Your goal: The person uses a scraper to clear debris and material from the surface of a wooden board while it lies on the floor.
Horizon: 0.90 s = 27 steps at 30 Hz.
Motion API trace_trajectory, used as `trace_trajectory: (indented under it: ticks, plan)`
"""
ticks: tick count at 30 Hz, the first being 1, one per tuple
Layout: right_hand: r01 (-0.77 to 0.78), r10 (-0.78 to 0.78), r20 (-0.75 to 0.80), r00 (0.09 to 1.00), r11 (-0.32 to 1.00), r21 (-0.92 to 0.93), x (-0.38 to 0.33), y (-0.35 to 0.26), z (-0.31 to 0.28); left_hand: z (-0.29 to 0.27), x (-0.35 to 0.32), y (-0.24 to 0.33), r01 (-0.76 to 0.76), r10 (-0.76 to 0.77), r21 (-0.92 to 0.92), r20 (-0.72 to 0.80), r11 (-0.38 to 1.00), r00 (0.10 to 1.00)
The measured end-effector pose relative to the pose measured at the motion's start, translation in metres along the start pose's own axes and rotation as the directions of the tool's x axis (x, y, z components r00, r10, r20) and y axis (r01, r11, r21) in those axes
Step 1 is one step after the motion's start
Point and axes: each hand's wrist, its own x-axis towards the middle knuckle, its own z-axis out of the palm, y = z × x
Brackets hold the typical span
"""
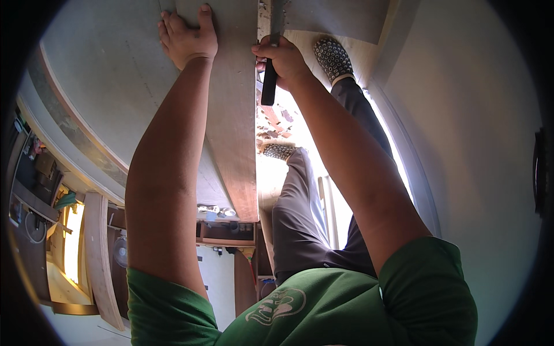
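My left hand lies flat on a wide grey-brown wooden board, thumb spread from the fingers and nothing in its grasp. Just beyond the board's right edge, my right hand is closed around the black handle of a bladed tool. Its flat grey metal blade points away from me along that edge and runs out at the top of the view. Whether the blade touches the board, and whether it has teeth, I cannot tell.
Reddish-brown shavings or scraps litter the brightly lit floor by my feet. My dotted shoes stand right of the board. A pale wall rises at the right. Shelving and a small fan are at the lower left.
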Motion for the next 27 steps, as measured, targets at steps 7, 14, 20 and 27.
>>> trace_trajectory:
  ticks: [7, 14, 20, 27]
  plan:
    - [0.075, -0.075, -0.006, 0.997, 0.997, 0.003, -0.004, 0.001, 0.000, 0.005, 0.000, -0.006, -0.024, 0.025, 0.050, -0.016, 0.998, 1.000]
    - [0.079, -0.085, -0.089, 0.992, 0.995, -0.062, -0.008, -0.005, 0.009, 0.006, 0.000, -0.008, -0.032, 0.033, 0.038, -0.028, 0.999, 0.999]
    - [0.174, -0.211, -0.088, 0.973, 0.932, -0.320, -0.005, -0.005, 0.009, 0.004, 0.000, -0.006, -0.046, 0.046, 0.019, -0.019, 0.999, 0.999]
    - [0.204, -0.311, -0.171, 0.935, 0.864, -0.461, -0.015, -0.001, 0.005, 0.005, -0.001, -0.008, -0.043, 0.043, 0.005, -0.030, 0.999, 0.999]
